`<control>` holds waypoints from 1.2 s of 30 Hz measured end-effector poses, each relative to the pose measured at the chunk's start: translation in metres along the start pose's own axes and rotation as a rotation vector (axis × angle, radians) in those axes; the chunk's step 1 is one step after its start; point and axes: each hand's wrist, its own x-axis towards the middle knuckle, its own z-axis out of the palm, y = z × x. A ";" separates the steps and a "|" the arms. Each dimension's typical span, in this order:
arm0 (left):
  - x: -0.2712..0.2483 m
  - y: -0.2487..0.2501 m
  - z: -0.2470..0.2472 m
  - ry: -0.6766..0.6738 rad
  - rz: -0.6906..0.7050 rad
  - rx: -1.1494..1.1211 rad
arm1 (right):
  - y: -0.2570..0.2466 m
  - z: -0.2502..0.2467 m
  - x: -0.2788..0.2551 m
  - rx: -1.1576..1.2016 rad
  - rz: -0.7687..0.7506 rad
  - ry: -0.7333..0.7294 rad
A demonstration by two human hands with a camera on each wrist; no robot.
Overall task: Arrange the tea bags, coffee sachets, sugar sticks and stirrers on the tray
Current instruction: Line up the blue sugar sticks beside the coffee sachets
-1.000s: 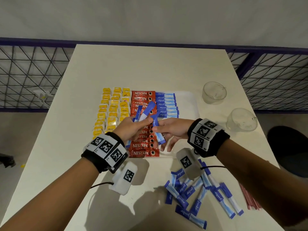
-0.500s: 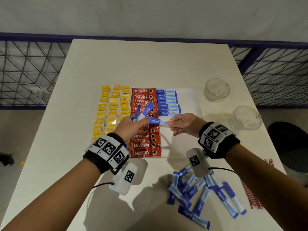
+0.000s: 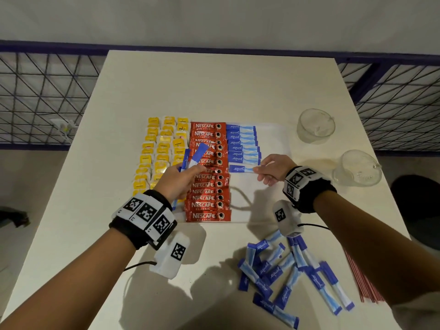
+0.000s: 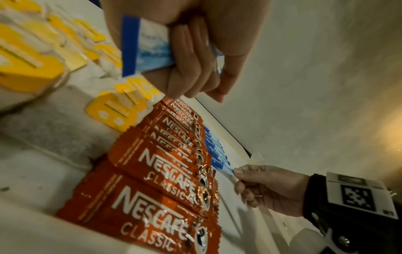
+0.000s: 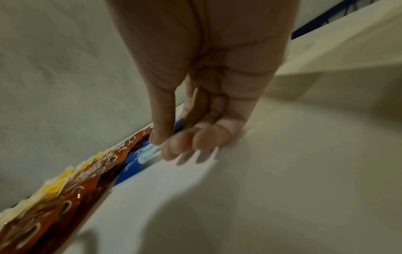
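On the white tray (image 3: pixel 252 201) lie columns of yellow tea bags (image 3: pixel 162 151), red coffee sachets (image 3: pixel 207 177) and blue sugar sticks (image 3: pixel 241 144). My right hand (image 3: pixel 271 171) pinches the end of one sugar stick (image 3: pixel 241 168) lying just below that blue column, seen also in the right wrist view as a blue stick (image 5: pixel 139 159) under the fingertips (image 5: pixel 172 147). My left hand (image 3: pixel 178 182) hovers over the coffee sachets and grips a few sugar sticks (image 3: pixel 195 156), whose ends (image 4: pixel 147 46) stick out of the fist.
A loose heap of sugar sticks (image 3: pixel 285 272) lies on the table near me, with red stirrers (image 3: pixel 362 282) at the right edge. Two glass cups (image 3: pixel 315 126) (image 3: pixel 357 167) stand right of the tray. A railing (image 3: pixel 42 96) runs behind the table.
My right hand drew one sugar stick from the left hand's bundle, carried it rightward and brought it down onto the tray under the blue column. The left hand stayed over the sachets.
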 end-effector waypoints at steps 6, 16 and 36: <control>-0.001 0.000 -0.002 0.016 0.001 -0.025 | -0.003 0.005 0.005 -0.175 -0.036 0.054; -0.002 0.002 -0.003 -0.008 0.009 -0.027 | -0.007 0.006 0.001 -0.269 -0.025 0.101; -0.002 -0.003 -0.005 -0.010 -0.010 -0.043 | -0.023 0.023 0.002 -0.936 -0.433 0.116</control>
